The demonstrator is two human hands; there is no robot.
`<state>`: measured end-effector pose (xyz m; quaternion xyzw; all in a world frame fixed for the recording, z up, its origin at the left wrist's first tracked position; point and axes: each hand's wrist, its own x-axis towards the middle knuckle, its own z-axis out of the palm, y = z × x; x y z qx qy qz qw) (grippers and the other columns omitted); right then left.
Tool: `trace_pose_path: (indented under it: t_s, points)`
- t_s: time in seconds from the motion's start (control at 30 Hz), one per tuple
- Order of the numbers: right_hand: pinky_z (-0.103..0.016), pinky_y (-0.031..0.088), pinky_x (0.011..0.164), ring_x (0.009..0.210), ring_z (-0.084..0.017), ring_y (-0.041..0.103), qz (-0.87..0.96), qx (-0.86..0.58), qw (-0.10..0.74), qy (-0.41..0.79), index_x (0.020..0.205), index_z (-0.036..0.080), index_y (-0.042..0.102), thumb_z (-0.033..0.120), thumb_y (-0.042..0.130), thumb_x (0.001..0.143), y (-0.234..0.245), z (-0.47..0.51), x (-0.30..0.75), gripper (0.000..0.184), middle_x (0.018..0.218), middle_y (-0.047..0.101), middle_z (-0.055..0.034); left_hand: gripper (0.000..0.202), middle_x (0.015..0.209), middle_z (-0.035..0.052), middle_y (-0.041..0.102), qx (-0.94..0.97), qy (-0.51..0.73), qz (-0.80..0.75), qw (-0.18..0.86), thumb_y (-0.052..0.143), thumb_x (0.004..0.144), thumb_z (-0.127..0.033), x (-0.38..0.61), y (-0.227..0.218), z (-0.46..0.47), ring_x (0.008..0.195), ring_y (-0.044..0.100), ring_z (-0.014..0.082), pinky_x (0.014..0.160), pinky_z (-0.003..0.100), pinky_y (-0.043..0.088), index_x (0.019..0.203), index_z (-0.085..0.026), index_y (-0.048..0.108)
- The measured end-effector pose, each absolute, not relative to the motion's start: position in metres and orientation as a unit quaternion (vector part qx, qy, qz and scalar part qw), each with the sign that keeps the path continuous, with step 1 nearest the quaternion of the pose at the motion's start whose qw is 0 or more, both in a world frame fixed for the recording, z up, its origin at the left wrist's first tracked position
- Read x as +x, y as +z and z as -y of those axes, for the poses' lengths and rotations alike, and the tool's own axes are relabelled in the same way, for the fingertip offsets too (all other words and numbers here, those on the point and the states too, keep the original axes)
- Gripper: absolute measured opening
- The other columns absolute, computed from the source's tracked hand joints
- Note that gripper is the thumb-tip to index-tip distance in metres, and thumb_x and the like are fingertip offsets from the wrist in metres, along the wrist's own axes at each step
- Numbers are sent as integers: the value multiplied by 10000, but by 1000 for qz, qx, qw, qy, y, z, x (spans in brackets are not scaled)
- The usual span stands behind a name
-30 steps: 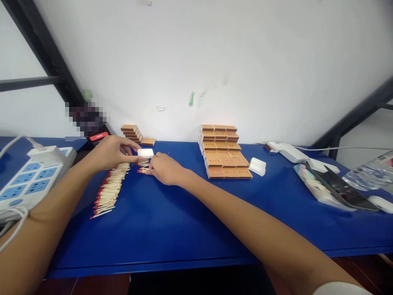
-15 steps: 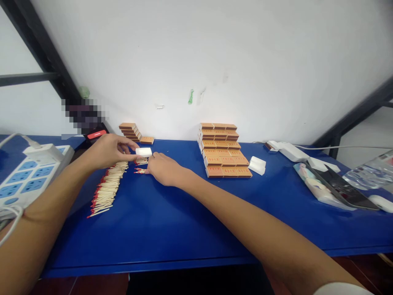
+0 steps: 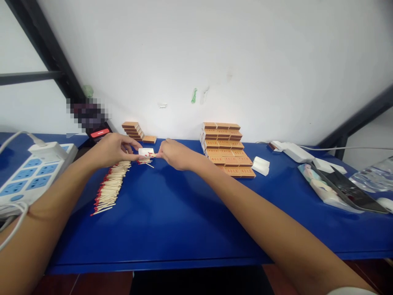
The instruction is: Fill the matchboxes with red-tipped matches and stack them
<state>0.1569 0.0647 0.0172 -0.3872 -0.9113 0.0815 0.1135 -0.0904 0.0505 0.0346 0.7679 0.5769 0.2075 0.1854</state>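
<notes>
My left hand [image 3: 116, 150] is closed on the left end of a small white matchbox tray [image 3: 145, 152], fingers above and thumb below. From the right, my right hand [image 3: 172, 154] pinches a few red-tipped matches [image 3: 151, 155] at the tray's front edge; whether they lie inside it is too small to tell. Under the tray a few loose matches [image 3: 147, 162] lie on the blue table. A long row of matches [image 3: 110, 187], red heads to the left, runs from below my left hand toward the table's front.
A stepped stack of orange matchboxes [image 3: 229, 155] stands right of my hands, a smaller stack [image 3: 132, 130] at the back left. White trays [image 3: 260, 165] lie to the right. A power strip [image 3: 33, 172] is at far left, a dark phone [image 3: 346, 184] at far right.
My right hand has lifted from the table with several matches, bringing them up to the tray. The tray now tilts so its inside shows more. The view has shifted slightly.
</notes>
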Motion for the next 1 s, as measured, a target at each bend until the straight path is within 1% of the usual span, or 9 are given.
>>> trace_pose_path:
  t_s: [0.07,0.13,0.27,0.47,0.6,0.73,0.8,0.9,1.0]
  points:
    - [-367,494,849,951,-266,672,905,-402,115,77,1102,68,759,311,560,1144,18,-67,160,317,1129,744,-222,596,699,64,764,766,207,-577,196,926,644,-627,-90,33,-51,601,628,186,560,290,469,1018,-167,863]
    - [-371,502,887,996,-276,678,903,-407,120,67,1162,56,742,317,564,1142,16,-69,162,316,1174,731,-230,589,734,79,777,771,204,-568,203,926,649,-629,-90,30,-53,660,672,213,603,297,494,1029,-183,871]
    - [-379,507,938,1057,-290,670,909,-389,130,66,1172,45,734,240,588,1121,11,-68,160,249,1179,721,-230,561,808,79,796,785,204,-545,214,905,683,-617,-86,28,-53,764,719,245,686,306,533,1058,-201,879]
    - [-356,500,929,1062,-260,658,908,-378,151,97,1150,85,707,196,575,1119,7,-66,157,175,1202,689,-184,523,802,73,789,789,214,-524,240,922,686,-563,-78,30,-49,759,701,225,677,286,525,1054,-193,891]
    - [-344,489,928,1080,-244,649,907,-362,177,125,1170,109,680,254,603,1124,8,-66,156,171,1241,673,-157,517,800,72,788,795,218,-513,241,914,710,-589,-77,30,-48,751,697,220,681,294,531,1049,-199,893]
    - [-346,475,944,1078,-239,654,894,-379,209,112,1152,137,691,273,560,1143,16,-69,161,189,1229,692,-145,536,787,74,780,788,227,-520,240,915,703,-608,-78,29,-49,742,696,220,688,301,546,1039,-191,883]
    - [-354,466,907,1034,-247,665,882,-415,201,101,1132,144,711,300,561,1145,21,-70,165,217,1191,722,-149,548,795,78,786,779,230,-531,240,923,695,-605,-79,29,-49,753,713,227,688,297,547,1047,-188,878]
    - [-345,420,785,918,-247,667,866,-463,158,100,1055,153,740,367,599,1131,25,-72,170,267,1071,767,-142,556,807,82,796,769,232,-546,237,938,677,-591,-81,29,-49,761,727,234,674,288,532,1049,-181,876]
    - [-332,369,712,831,-216,643,870,-463,136,102,993,153,746,354,649,1104,22,-73,172,249,996,781,-125,569,812,88,797,768,234,-547,236,931,688,-603,-82,28,-50,731,705,221,645,287,509,1059,-176,878]
